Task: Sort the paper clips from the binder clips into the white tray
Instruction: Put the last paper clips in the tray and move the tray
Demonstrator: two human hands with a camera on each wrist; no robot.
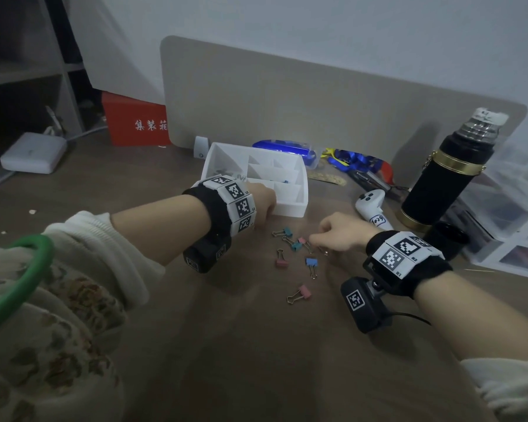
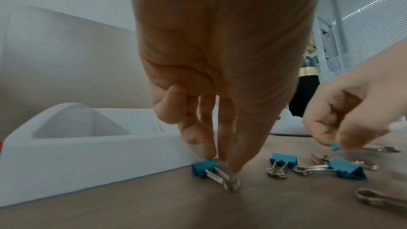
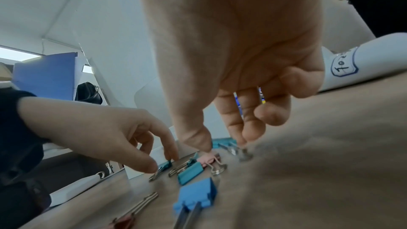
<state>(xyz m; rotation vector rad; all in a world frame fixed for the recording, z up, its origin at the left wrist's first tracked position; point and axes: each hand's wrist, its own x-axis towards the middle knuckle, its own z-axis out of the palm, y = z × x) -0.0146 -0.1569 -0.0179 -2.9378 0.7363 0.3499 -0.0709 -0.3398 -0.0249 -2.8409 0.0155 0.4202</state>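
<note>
Ribbed cream sleeve (image 1: 104, 236), wood-grain table (image 1: 256, 345)

The near half of the desk (image 1: 256, 360) lies bare, giving open passage. Binder clips (image 1: 296, 248) scatter mid-desk, just before the white tray (image 1: 290, 205). Toward the right edge, a flask (image 1: 439, 178) and white controller (image 1: 371, 208) crowd the way.

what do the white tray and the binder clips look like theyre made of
White tray: looks like matte moulded plastic, with smooth rounded walls and no shine. Binder clips: coloured bodies look like painted sheet metal, folded with crisp edges; the handles look like bare silvery wire, since they glint. Neither is certain from looks alone.
</note>
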